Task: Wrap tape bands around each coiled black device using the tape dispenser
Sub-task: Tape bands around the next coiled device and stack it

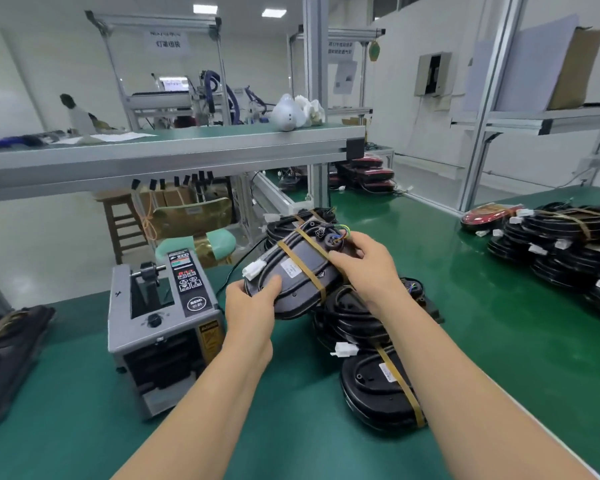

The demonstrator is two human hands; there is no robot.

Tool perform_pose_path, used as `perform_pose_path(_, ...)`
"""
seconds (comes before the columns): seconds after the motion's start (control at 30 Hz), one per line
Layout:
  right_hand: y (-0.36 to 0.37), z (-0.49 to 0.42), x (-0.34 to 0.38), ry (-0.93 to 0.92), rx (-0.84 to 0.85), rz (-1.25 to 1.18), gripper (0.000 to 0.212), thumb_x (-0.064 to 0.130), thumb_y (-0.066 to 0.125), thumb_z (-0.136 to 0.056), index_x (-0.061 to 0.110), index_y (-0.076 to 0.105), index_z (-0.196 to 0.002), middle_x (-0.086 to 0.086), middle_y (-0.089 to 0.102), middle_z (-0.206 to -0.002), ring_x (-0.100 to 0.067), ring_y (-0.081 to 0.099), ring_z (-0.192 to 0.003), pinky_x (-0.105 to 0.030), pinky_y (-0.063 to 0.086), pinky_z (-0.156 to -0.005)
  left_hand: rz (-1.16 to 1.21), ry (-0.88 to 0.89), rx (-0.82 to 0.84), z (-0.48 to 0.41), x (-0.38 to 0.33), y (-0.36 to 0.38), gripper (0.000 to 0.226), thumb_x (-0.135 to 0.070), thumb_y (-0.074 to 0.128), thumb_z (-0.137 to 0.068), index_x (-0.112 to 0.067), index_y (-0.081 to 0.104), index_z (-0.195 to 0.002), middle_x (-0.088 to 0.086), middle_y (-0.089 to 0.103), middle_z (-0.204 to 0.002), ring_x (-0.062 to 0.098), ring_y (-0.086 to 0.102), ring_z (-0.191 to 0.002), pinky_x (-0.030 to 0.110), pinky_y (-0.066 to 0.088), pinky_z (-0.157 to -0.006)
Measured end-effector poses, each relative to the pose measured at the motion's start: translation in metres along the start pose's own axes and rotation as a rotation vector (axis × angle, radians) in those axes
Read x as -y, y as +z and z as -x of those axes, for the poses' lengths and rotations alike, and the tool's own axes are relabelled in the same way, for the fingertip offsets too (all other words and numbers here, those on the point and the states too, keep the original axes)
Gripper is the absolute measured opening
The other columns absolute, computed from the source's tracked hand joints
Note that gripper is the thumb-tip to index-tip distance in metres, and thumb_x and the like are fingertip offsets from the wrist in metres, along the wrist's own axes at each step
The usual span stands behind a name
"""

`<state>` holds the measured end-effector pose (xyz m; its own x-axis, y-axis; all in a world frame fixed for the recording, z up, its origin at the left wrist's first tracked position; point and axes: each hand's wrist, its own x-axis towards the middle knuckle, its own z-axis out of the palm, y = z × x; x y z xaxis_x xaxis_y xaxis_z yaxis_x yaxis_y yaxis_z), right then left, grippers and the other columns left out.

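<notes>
A black oval device [291, 289] with its cable coiled on top and two tan tape bands across it is held above the green table. My left hand [252, 301] grips its near-left end, thumb on top. My right hand [362, 263] holds its far-right end near the round connector and coloured wires. A white plug [255, 270] sticks out at its left. The grey tape dispenser [161, 332] stands left of my hands. Two more banded black devices [378, 386] lie stacked below, and another [298, 221] lies behind the held one.
A large pile of banded black devices [568, 251] fills the table's right side, with a red lamp unit [487, 214] beside it. A dark bundle [7, 344] lies at the left edge. A raised shelf [167, 150] and a wooden stool [120, 220] stand behind.
</notes>
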<state>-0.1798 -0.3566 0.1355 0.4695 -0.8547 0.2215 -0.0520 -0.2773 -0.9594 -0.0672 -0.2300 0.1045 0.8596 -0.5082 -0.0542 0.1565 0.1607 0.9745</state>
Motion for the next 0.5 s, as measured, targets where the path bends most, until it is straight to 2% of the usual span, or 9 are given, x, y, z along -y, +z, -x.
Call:
perform_pose_path(0.03, 0.004, 0.006, 0.002, 0.007, 0.013, -0.068, 0.04, 0.016, 0.071, -0.086, 0.023, 0.066, -0.125, 0.001, 0.066, -0.125, -0.017, 0.059, -0.117, -0.042, 0.05, -0.101, 0.03, 0.014, 0.011, 0.006, 0.002, -0.008, 0.042, -0.016, 0.071, -0.089, -0.01, 0.049, -0.124, 0.006, 0.065, -0.117, 0.016, 0.065, -0.1, 0.026, 0.049, -0.08)
perform_pose_path(0.1, 0.01, 0.018, 0.004, -0.021, 0.042, -0.186, 0.044, 0.006, 0.072, -0.082, 0.026, 0.068, -0.121, -0.001, 0.067, -0.124, -0.017, 0.063, -0.114, -0.044, 0.052, -0.1, 0.062, 0.052, 0.056, 0.017, 0.009, -0.024, 0.037, -0.014, 0.069, -0.09, -0.015, 0.053, -0.123, 0.004, 0.068, -0.118, 0.015, 0.067, -0.102, 0.026, 0.049, -0.085)
perform_pose_path(0.17, 0.015, 0.03, 0.006, -0.051, 0.048, -0.273, 0.045, 0.0, 0.071, -0.081, 0.025, 0.069, -0.118, -0.003, 0.07, -0.119, -0.016, 0.067, -0.106, -0.04, 0.056, -0.091, 0.075, 0.083, 0.136, 0.03, 0.016, -0.038, 0.038, -0.013, 0.069, -0.09, -0.019, 0.056, -0.124, 0.0, 0.071, -0.117, 0.014, 0.067, -0.107, 0.031, 0.049, -0.093)
perform_pose_path(0.27, 0.017, 0.046, 0.007, -0.062, 0.061, -0.374, 0.047, -0.008, 0.068, -0.079, 0.027, 0.071, -0.11, -0.004, 0.07, -0.115, -0.017, 0.069, -0.099, -0.031, 0.056, -0.08, 0.033, 0.088, 0.189, 0.048, 0.022, -0.054, 0.053, -0.025, 0.075, -0.079, -0.023, 0.05, -0.126, -0.005, 0.071, -0.118, 0.012, 0.066, -0.109, 0.033, 0.048, -0.095)
perform_pose_path(0.37, 0.02, 0.061, 0.007, -0.056, 0.122, -0.448, 0.054, -0.017, 0.066, -0.076, 0.028, 0.069, -0.106, -0.001, 0.068, -0.109, -0.016, 0.068, -0.092, -0.027, 0.056, -0.073, -0.019, 0.07, 0.19, 0.062, 0.027, -0.072, 0.056, -0.028, 0.076, -0.074, -0.025, 0.048, -0.123, -0.01, 0.071, -0.114, 0.005, 0.067, -0.104, 0.023, 0.048, -0.088)
perform_pose_path(0.43, 0.026, 0.071, 0.007, -0.056, 0.158, -0.456, 0.058, -0.02, 0.065, -0.074, 0.024, 0.065, -0.112, -0.003, 0.065, -0.116, -0.016, 0.068, -0.097, -0.028, 0.057, -0.076, -0.057, 0.038, 0.197, 0.07, 0.028, -0.088, 0.054, -0.021, 0.08, -0.078, -0.025, 0.047, -0.121, -0.011, 0.072, -0.11, 0.0, 0.067, -0.097, 0.014, 0.049, -0.077)
perform_pose_path(0.5, 0.034, 0.08, 0.008, -0.076, 0.195, -0.425, 0.062, -0.022, 0.066, -0.073, 0.023, 0.063, -0.115, -0.004, 0.063, -0.12, -0.013, 0.067, -0.101, -0.026, 0.057, -0.079, -0.109, 0.001, 0.197, 0.076, 0.027, -0.104, 0.059, -0.026, 0.082, -0.07, -0.024, 0.048, -0.118, -0.007, 0.071, -0.108, 0.0, 0.066, -0.091, 0.013, 0.047, -0.072)
